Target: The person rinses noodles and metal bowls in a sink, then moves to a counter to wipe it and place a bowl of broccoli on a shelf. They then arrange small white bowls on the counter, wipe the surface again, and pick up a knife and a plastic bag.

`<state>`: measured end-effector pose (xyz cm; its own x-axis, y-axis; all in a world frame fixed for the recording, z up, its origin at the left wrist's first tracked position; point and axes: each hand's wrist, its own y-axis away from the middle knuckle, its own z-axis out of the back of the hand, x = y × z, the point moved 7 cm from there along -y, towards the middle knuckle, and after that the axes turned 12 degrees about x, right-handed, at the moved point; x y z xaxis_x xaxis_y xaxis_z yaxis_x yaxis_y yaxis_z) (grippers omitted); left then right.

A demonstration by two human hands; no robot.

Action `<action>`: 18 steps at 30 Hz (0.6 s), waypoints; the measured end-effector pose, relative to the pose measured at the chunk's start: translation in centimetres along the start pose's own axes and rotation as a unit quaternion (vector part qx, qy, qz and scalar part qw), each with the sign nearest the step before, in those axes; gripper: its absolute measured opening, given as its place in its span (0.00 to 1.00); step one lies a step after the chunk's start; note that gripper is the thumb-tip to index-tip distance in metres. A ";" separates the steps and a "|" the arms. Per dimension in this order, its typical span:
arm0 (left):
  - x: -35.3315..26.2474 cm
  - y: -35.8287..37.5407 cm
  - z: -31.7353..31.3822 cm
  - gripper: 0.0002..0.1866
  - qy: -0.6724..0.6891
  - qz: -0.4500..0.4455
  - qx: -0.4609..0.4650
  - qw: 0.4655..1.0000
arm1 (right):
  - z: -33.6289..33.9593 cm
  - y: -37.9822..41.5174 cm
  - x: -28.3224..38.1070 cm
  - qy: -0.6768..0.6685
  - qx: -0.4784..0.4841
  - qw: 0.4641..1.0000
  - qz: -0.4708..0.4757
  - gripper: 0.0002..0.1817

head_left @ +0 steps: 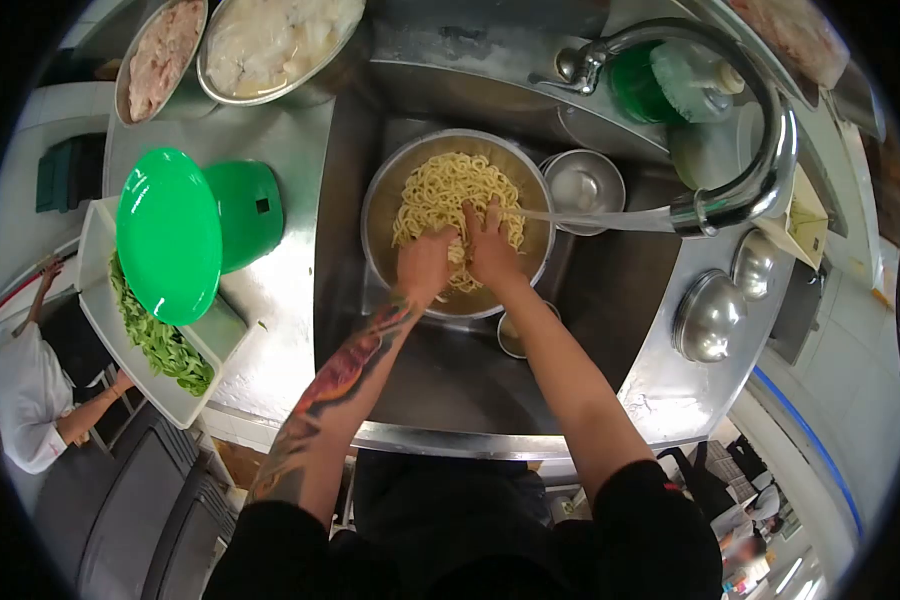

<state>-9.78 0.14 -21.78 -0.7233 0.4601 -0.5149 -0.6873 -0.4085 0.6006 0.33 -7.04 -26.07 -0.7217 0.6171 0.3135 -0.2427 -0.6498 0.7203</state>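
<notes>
A large round metal bowl (pixel 375 190) stands in the sink (pixel 410 365), filled with yellow noodles (pixel 450 187) in water. Both hands reach into it. My left hand (pixel 427 265) touches the near left part of the noodles, its fingertips hidden among them. Beside it, my right hand (pixel 493 250) lies on the noodles with its fingers spread. From the curved faucet (pixel 770 180) at the right, a stream of water (pixel 610 217) runs across toward the bowl and my right fingertips.
Small metal bowls (pixel 585 185) sit right of the large bowl. On the left counter are a green plastic scale (pixel 170 235) and a bin of leafy greens (pixel 160 340). Trays of raw meat (pixel 165 60) stand behind. A co-worker (pixel 35 390) is at far left.
</notes>
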 end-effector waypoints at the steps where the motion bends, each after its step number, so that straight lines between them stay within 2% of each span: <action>1: -1.0 1.3 1.9 0.19 0.037 -0.016 -0.050 0.998 | -0.7 -1.4 -0.3 -0.004 -0.005 1.000 0.003 0.41; 4: -3.9 4.2 5.3 0.21 0.130 -0.076 -0.066 0.986 | -4.1 -4.6 -2.0 0.056 0.044 0.997 -0.019 0.38; 5: -4.5 4.9 6.1 0.21 0.188 -0.108 -0.076 0.973 | -4.2 -5.2 -2.4 0.014 -0.024 1.000 0.015 0.35; 6: -4.5 5.1 6.1 0.21 0.187 -0.108 -0.075 0.974 | -3.0 -5.1 -2.1 -0.026 -0.092 0.994 0.048 0.32; 7: -4.5 5.4 6.3 0.22 0.224 -0.124 -0.095 0.962 | -2.6 -5.3 -2.2 -0.025 -0.093 0.994 0.046 0.32; 9: -4.3 5.6 6.0 0.23 0.266 -0.145 -0.116 0.946 | -1.5 -5.2 -4.2 -0.150 -0.042 0.987 -0.043 0.25; 10: -3.4 5.2 5.3 0.24 0.246 -0.131 -0.120 0.953 | 1.2 -2.6 -3.1 -0.113 -0.110 0.987 0.002 0.24; 13: -0.4 4.4 2.6 0.25 0.214 -0.093 -0.104 0.967 | 5.2 2.1 -2.0 -0.155 -0.090 0.984 0.010 0.30; 16: 0.8 4.1 2.1 0.27 0.208 -0.048 -0.051 0.976 | 10.2 8.3 1.2 -0.181 -0.086 0.978 0.055 0.25; 18: 1.2 4.0 2.0 0.28 0.217 -0.028 -0.019 0.976 | 12.2 11.2 2.9 -0.194 -0.106 0.971 0.091 0.26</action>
<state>-13.23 0.63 -18.74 -0.6386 0.1091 -0.7618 -0.7226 -0.4255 0.5448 3.41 -7.15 -9.53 -0.4772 0.5770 0.6628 -0.2916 -0.8155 0.4999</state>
